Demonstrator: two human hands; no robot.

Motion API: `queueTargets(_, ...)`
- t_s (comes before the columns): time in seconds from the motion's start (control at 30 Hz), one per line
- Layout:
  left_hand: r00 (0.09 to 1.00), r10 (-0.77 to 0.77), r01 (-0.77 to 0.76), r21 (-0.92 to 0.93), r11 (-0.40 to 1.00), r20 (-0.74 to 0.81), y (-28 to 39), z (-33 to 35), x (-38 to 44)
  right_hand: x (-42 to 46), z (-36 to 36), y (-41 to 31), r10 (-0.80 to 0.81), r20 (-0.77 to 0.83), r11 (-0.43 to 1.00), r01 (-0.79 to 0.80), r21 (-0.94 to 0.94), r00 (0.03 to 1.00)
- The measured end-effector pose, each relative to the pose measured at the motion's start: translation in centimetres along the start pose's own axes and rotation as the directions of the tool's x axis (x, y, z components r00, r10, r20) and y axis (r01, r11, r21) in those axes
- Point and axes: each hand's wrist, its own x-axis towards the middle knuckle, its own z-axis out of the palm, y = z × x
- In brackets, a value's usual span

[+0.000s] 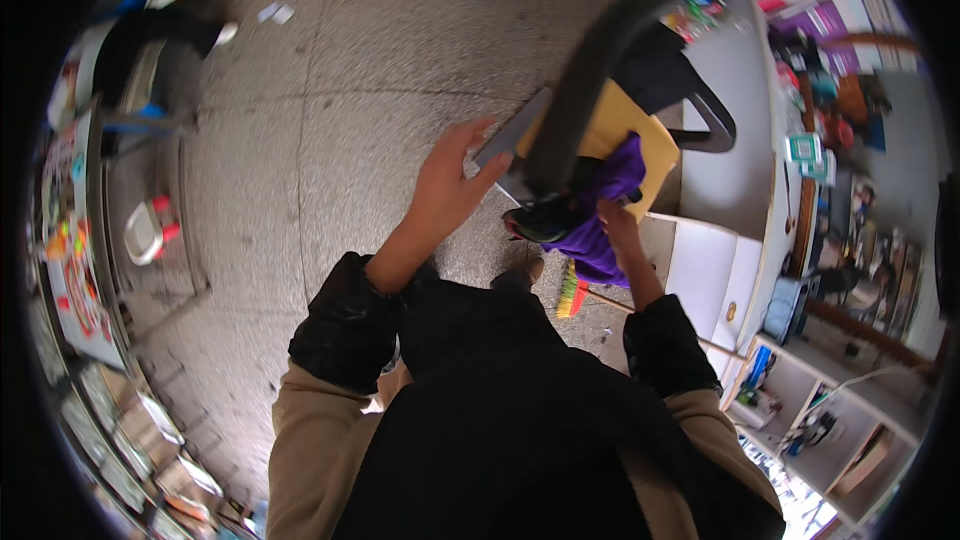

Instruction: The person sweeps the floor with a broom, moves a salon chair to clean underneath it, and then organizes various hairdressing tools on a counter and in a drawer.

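Observation:
My right hand (619, 229) is closed on a purple cloth (600, 240), which hangs down beside a chair-like frame with a curved black arm (577, 90). My left hand (454, 184) is spread, fingers apart, near the grey edge of a flat panel (517, 127), and holds nothing. A yellow-tan surface (637, 127), perhaps a seat or cardboard, lies under the black arm. Dark material with some red and green (536, 223) sits against the cloth, too blurred to name. Below the cloth is a broom (574, 292) with red and yellow-green bristles.
A white cabinet (705, 262) and a long counter stand at the right, with open shelves (817, 420) lower down. At the left are a glass-fronted display case (82, 240) and a small white and red stool (146, 232). Paper scraps (276, 13) lie on the speckled floor.

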Motion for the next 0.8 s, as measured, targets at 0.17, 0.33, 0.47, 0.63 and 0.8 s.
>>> queueTargets(0.17, 0.964, 0.225, -0.265, 0.577, 0.772, 0.143, 5.1, 9.7, 7.0, -4.5, -4.9, 14.2, 0.134, -0.223, 0.931, -0.200, -0.307, 0.966)
queueTargets(0.33, 0.999, 0.019, 0.039, 0.977, 0.212, -0.044, 5.0, 17.5, 12.3, -1.6, -7.3, 21.2, 0.139, 0.432, 0.966, -0.027, -0.255, 0.891)
queueTargets(0.47, 0.969, -0.018, 0.243, 0.933, 0.264, -0.247, 4.9, 17.8, 14.5, 0.9, -1.9, 25.8, -0.238, 0.628, 0.960, 0.278, 0.036, 0.741)
queueTargets(0.63, 0.954, 0.021, 0.292, 0.943, 0.160, -0.299, 4.5, 19.3, 15.8, 5.1, -0.6, 19.6, -0.239, 0.745, 0.968, 0.212, 0.132, 0.623)
queueTargets(0.8, 0.937, -0.021, 0.348, 0.926, 0.150, -0.349, 5.1, 19.8, 16.1, 7.6, -1.2, 16.9, -0.220, 0.784, 0.974, 0.176, 0.143, 0.580)
